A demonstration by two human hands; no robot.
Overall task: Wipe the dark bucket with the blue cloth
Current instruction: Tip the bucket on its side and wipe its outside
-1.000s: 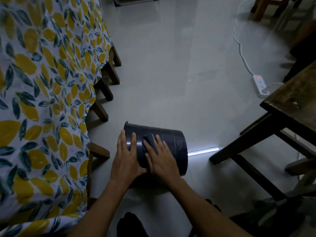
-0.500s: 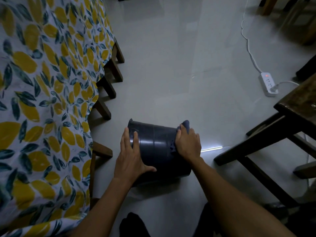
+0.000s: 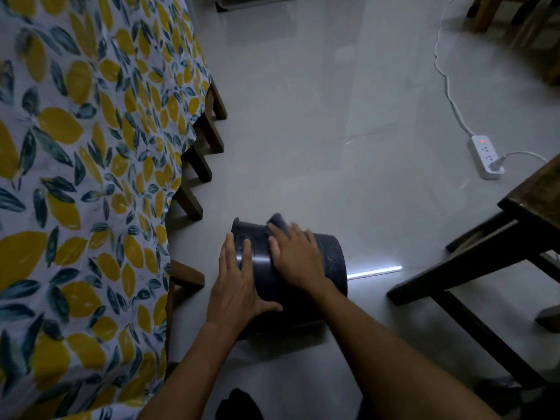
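Note:
The dark bucket (image 3: 331,259) lies on its side on the pale floor, its rim toward the left and its base toward the right. My left hand (image 3: 238,286) rests flat on the rim end and steadies it. My right hand (image 3: 295,256) presses the blue cloth (image 3: 278,221) against the upper side of the bucket; only a fold of the cloth shows beyond my fingertips, the rest is hidden under the palm. My right hand looks slightly blurred.
A table with a lemon-print cloth (image 3: 75,177) and dark wooden legs (image 3: 200,165) fills the left. A dark wooden table (image 3: 533,213) stands at the right. A white power strip (image 3: 485,157) with its cord lies on the floor beyond.
My right hand with the cloth slid from the bucket's base end leftward to its middle, after moving rightward before that. My left hand stayed on the rim end.

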